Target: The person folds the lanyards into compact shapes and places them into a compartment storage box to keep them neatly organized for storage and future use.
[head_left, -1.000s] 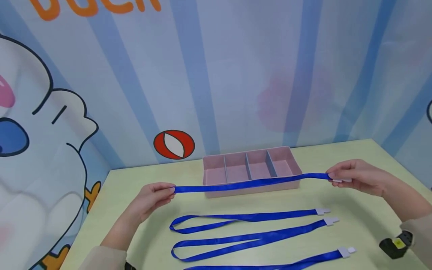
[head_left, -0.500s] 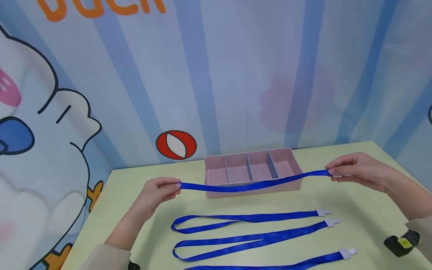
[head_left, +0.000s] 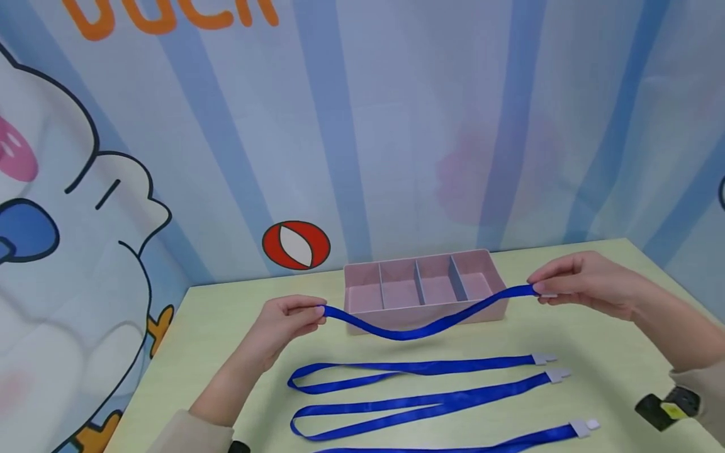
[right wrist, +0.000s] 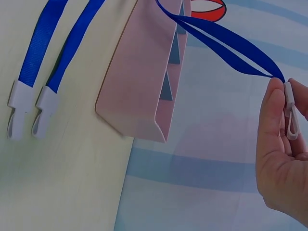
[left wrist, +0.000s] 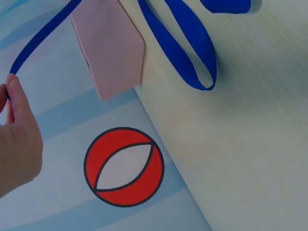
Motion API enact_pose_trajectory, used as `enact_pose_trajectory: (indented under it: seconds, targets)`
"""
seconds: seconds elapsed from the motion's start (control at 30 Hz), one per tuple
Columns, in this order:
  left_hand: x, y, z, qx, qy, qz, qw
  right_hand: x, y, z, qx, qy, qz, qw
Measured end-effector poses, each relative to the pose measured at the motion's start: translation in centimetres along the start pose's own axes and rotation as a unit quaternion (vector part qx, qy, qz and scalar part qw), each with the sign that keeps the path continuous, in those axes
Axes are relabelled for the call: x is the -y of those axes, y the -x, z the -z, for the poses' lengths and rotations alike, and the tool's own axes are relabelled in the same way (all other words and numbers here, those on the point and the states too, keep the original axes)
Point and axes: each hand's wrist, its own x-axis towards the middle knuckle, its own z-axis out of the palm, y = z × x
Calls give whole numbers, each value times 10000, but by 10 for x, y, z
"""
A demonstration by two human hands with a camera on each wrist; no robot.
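Head view: our left hand (head_left: 287,326) and right hand (head_left: 595,286), pinched closed on one lanyard (head_left: 403,335), have converged, so it now sags slack between them.

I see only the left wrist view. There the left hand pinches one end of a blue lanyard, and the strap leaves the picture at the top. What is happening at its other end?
Observer: The right hand pinches the other end of the blue lanyard, at its white clip.
Operator: Thank you. Of the pink box I see only the outside. How is it made inside?
Observer: Three dividers split the pink box into four compartments.
Operator: I also see some blue loops below the held one. How many other lanyards are there in total?
Observer: The head view shows three other lanyards on the table.
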Motion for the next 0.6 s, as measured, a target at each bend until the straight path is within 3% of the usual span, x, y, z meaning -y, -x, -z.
enact_pose_trajectory:
  seconds: [0.6]
  targets:
    - [-18,-2,-39,610,199,-445,9969,22,-14,-41,441,-111,181,9988]
